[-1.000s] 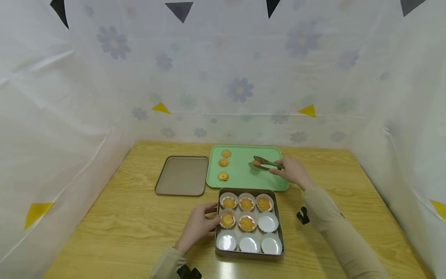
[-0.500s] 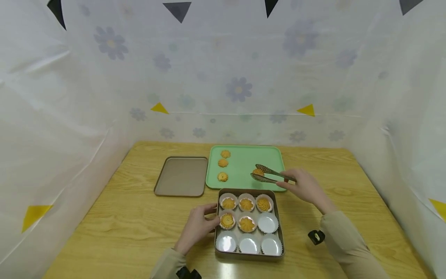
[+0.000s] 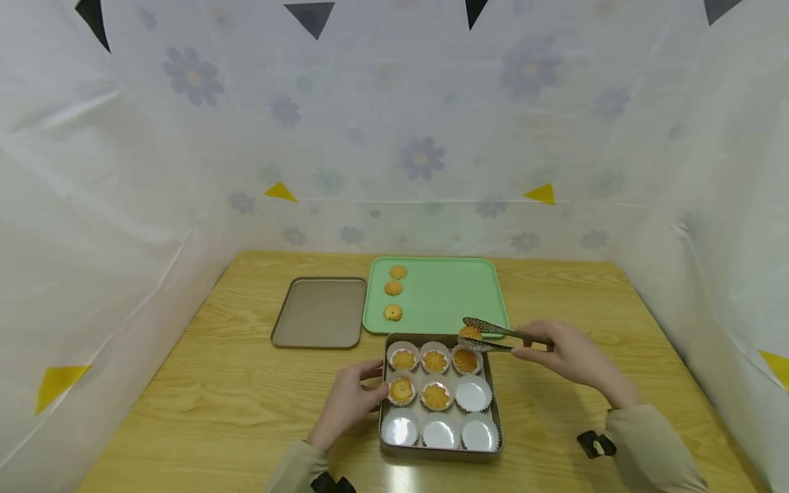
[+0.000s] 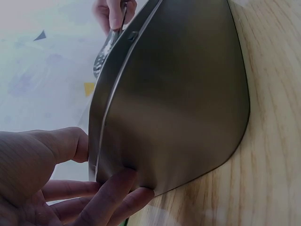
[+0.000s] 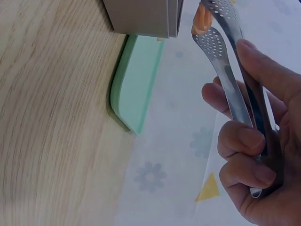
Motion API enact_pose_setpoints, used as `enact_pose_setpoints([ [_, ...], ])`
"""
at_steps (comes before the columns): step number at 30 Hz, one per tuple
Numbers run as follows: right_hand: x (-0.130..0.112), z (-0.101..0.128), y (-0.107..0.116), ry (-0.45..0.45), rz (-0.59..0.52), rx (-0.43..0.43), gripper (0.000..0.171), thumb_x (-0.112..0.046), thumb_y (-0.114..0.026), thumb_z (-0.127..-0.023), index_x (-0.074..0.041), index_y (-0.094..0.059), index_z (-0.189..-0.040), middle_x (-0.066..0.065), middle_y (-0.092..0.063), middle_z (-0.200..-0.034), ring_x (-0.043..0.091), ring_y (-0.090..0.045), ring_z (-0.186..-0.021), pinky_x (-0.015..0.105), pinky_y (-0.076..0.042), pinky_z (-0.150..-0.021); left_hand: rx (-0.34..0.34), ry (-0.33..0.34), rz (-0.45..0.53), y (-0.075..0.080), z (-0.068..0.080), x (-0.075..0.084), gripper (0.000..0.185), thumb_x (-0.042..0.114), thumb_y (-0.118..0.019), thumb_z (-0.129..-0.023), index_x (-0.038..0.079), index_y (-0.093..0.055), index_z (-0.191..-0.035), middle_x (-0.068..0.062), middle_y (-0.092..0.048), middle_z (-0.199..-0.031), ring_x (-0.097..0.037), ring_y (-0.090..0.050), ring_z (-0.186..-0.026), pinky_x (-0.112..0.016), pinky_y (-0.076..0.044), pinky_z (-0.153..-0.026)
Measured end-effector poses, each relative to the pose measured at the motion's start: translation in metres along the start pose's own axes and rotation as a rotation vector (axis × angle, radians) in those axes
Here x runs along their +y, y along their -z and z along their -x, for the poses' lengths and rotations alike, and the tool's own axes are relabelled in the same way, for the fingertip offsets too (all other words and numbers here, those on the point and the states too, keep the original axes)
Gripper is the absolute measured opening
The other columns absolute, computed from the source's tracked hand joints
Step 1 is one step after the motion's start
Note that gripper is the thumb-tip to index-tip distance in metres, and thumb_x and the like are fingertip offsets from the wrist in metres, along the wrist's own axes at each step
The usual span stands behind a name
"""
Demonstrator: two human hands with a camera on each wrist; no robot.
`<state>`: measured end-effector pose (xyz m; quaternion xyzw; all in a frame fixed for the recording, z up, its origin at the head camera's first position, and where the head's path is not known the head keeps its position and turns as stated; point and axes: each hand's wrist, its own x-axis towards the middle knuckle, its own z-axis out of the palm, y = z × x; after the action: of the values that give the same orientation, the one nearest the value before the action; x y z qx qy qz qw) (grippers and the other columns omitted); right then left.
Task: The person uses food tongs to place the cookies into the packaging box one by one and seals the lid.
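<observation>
A deep metal baking tin (image 3: 441,453) holds rows of white paper cups; several of them contain golden piped cookies (image 3: 437,396). My left hand (image 3: 350,402) holds the tin's left wall, thumb at the rim and fingers along the outside, as the left wrist view (image 4: 94,188) shows. With my right hand (image 3: 570,352) I grip perforated metal tongs (image 3: 505,333). Their tips pinch one cookie (image 3: 471,333), raised over the tin's back right corner. In the right wrist view the tongs (image 5: 230,80) slant upward, the cookie (image 5: 202,20) between the tips.
A green tray (image 3: 440,294) lies behind the tin, with 3 cookies (image 3: 393,288) along its left side. To its left is a shallow brown tray (image 3: 320,311). Patterned white sheeting (image 3: 394,103) encloses the wooden table (image 3: 203,383) at the back and sides.
My right hand has lifted the cookie off the green tray with the tongs and brought it toward me, over the tin's back edge. The left hand stays on the tin.
</observation>
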<state>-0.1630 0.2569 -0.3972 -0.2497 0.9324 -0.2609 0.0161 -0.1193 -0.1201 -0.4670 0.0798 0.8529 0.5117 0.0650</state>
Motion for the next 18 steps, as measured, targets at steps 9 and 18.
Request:
enact_pose_setpoints([
  [9, 0.002, 0.009, 0.008, 0.064, 0.037, -0.062, 0.037, -0.033, -0.069, -0.094, -0.007, -0.073, -0.12, 0.002, -0.075, -0.103, -0.006, -0.048, -0.07, 0.017, -0.044, -0.058, 0.001, 0.006, -0.001, 0.001, 0.0, 0.001, 0.052, 0.008, -0.068, -0.085, -0.01, -0.059, -0.133, -0.032, -0.067, -0.123, -0.037, -0.076, -0.094, -0.026, -0.066, -0.071],
  [18, 0.004, 0.009, 0.012, 0.161, 0.096, -0.113, 0.039, -0.038, -0.07, -0.092, -0.011, -0.074, -0.12, 0.006, -0.075, -0.114, 0.007, -0.068, -0.087, 0.023, -0.053, -0.063, -0.004, -0.003, 0.009, 0.001, 0.002, 0.002, 0.051, 0.006, -0.068, -0.085, -0.01, -0.059, -0.133, -0.033, -0.067, -0.123, -0.037, -0.076, -0.094, -0.028, -0.066, -0.073],
])
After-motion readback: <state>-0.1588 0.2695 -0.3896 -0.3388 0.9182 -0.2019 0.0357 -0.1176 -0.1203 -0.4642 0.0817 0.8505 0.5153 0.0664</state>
